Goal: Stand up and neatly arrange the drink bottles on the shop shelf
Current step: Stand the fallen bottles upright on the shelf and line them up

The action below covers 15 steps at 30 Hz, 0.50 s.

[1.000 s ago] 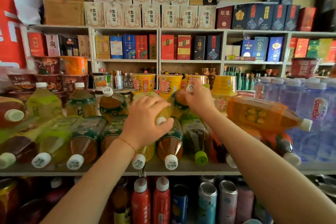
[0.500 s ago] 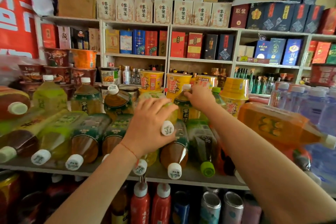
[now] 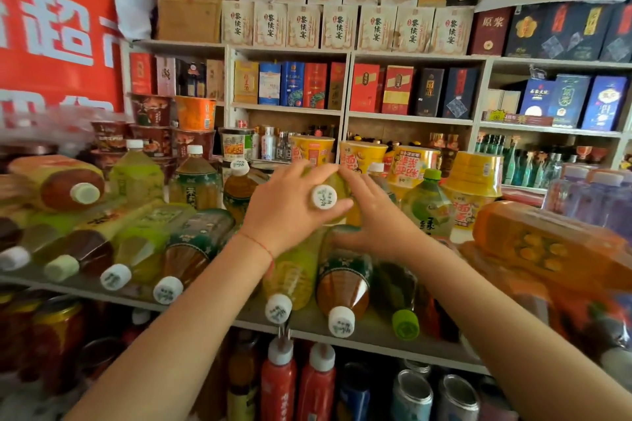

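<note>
Both hands hold one yellow bottle (image 3: 337, 193) — cap facing out. Left hand (image 3: 290, 212) fingers curl round its neck; right hand (image 3: 379, 219) fingers cup its side above the shelf (image 3: 212, 309).

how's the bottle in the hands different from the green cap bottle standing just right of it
The held bottle has a white cap and points cap-first at the camera, gripped by the left hand and right hand. The green-cap bottle stands upright, untouched, its drink pale green rather than yellow. Both are plastic drink bottles.
</note>
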Motion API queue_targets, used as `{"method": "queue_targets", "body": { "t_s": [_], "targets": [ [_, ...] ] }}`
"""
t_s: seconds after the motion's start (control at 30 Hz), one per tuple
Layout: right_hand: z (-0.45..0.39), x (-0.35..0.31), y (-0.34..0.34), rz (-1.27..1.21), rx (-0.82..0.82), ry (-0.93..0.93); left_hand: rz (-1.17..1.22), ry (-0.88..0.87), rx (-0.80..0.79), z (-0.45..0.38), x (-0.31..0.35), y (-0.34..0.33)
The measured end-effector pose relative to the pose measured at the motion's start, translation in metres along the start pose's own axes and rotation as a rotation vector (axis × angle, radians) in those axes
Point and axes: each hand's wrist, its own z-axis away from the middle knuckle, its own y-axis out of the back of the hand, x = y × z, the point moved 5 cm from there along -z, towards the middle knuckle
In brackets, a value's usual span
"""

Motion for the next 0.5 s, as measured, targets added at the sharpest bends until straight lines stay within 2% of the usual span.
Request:
{"method": "queue_targets", "body": {
  "t_s": [0.13,0.27,0.33,0.5],
  "targets": [
    [-0.017,-0.009,-0.002,0.013,0.203,0.093,0.053,-0.017,-0.002,-0.014,0.002,0.003],
    [-0.034,-0.008,0.001,0.013,0.235,0.046,0.295,0.047,0.020,-0.012,-0.014,-0.001],
    [-0.044,-0.002,0.007,-0.074,0.239,-0.039,0.353,0.119,-0.030,-0.008,-0.030,-0.005],
    [-0.068,0.022,0.006,-0.157,0.195,-0.309,0.102,0.177,-0.258,0.013,-0.057,-0.029]
  ]
}}
